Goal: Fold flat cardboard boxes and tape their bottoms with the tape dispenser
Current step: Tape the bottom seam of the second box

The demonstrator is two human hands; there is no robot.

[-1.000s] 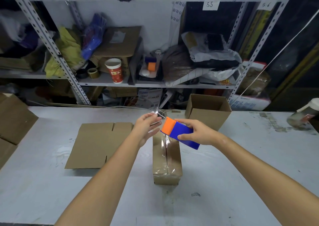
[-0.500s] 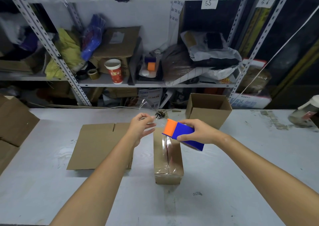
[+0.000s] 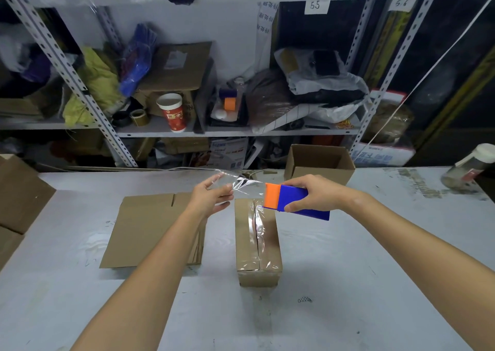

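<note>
A small folded cardboard box (image 3: 257, 246) stands in the middle of the table, a strip of clear tape running along its top seam. Above its far end my right hand (image 3: 314, 193) grips the blue and orange tape dispenser (image 3: 290, 200). A length of clear tape (image 3: 241, 183) stretches left from the dispenser's orange end to my left hand (image 3: 211, 196), which pinches the tape's free end. A stack of flat cardboard boxes (image 3: 150, 230) lies to the left of the folded box, partly under my left forearm.
An open folded box (image 3: 320, 163) sits at the table's far edge. More cardboard boxes (image 3: 18, 198) stand at the left edge. A plastic bottle (image 3: 470, 167) lies at the far right. Cluttered metal shelving (image 3: 171, 104) rises behind the table.
My left hand has pulled the tape's free end away to the left, so more tape spans between hand and dispenser. The dispenser has tilted flatter and shifted slightly right.
</note>
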